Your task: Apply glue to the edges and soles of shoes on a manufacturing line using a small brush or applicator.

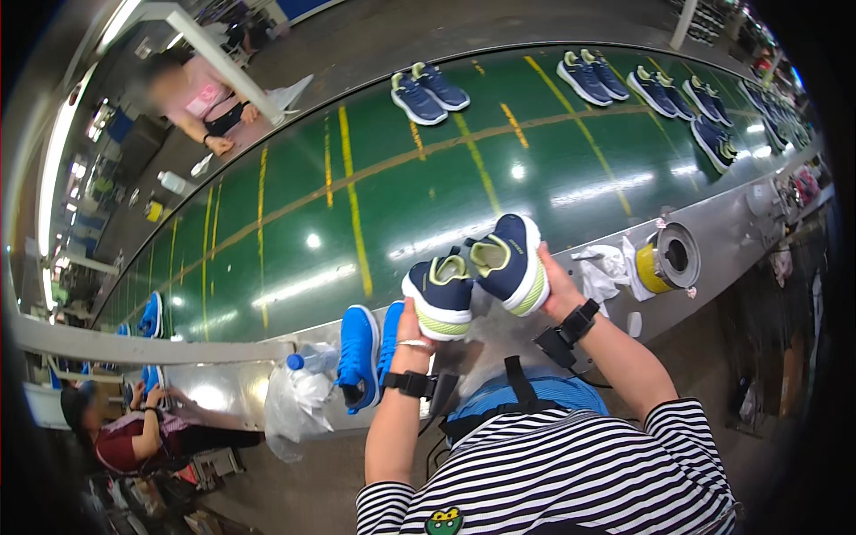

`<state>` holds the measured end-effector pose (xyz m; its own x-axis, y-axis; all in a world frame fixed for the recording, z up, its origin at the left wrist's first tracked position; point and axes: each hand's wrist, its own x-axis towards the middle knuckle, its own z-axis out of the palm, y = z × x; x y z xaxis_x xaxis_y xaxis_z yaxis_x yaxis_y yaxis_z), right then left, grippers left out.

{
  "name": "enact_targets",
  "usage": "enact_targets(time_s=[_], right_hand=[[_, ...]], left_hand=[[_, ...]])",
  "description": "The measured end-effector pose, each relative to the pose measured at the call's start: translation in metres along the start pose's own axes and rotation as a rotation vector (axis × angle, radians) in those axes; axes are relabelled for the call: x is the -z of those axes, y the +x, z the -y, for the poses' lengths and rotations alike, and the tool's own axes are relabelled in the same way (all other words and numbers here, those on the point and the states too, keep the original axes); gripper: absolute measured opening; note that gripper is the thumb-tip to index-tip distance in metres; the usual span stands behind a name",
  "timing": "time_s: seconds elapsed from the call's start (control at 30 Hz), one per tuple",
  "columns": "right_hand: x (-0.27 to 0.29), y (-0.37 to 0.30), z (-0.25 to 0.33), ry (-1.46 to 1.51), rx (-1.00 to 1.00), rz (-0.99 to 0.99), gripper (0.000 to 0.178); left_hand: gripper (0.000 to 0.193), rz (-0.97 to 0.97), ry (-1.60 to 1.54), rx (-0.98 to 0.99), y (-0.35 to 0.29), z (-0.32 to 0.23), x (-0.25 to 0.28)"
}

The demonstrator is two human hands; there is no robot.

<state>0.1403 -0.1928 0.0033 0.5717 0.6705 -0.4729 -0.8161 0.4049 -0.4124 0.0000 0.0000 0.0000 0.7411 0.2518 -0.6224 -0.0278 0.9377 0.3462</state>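
A navy sneaker (440, 296) with a white and lime sole is in my left hand (413, 332), heel toward me. My right hand (560, 287) grips the matching navy sneaker (508, 260) by its outer side, its toe pointing up and away. Both shoes are held close together above the near edge of the green conveyor belt (392, 223). My fingers are mostly hidden behind the shoes. Left of my left forearm, a bright blue sneaker (358, 357) stands on the metal ledge, with another blue sneaker (390, 339) partly covered by my arm.
Pairs of navy sneakers (591, 78) sit along the belt's far side and right end. A yellow-labelled can (667, 259) and crumpled white paper (604, 270) lie on the ledge at right. A plastic bag (296, 397) hangs at left. Co-workers sit at far left and lower left.
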Motion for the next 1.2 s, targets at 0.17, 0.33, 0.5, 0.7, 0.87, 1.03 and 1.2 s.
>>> enact_targets(time_s=[0.17,0.33,0.5,0.7,0.87,1.03,1.2], right_hand=[[-0.016,-0.004,-0.005,0.018,-0.04,0.005,0.052],[-0.016,-0.008,-0.012,-0.03,0.07,0.029,0.048],[-0.022,-0.02,-0.013,-0.092,0.159,0.087,0.046],[-0.023,-0.028,-0.014,-0.188,0.203,0.099,0.044],[-0.02,-0.028,-0.016,-0.196,0.194,0.079,0.044],[-0.016,-0.028,-0.02,-0.202,0.179,0.063,0.044],[-0.012,-0.032,-0.02,-0.245,0.191,0.04,0.043]], left_hand=[[0.048,-0.064,-0.028,-0.001,0.01,-0.004,0.024],[0.052,0.09,-0.03,0.018,-0.001,0.009,0.037],[0.047,-0.046,0.021,0.023,-0.013,0.032,0.056],[0.045,-0.106,0.053,0.044,-0.007,0.041,0.075],[0.045,-0.139,0.048,0.055,-0.006,0.039,0.075],[0.03,-0.398,0.18,-0.014,-0.003,0.042,0.096],[0.026,-0.527,0.777,-0.601,-0.037,0.048,0.068]])
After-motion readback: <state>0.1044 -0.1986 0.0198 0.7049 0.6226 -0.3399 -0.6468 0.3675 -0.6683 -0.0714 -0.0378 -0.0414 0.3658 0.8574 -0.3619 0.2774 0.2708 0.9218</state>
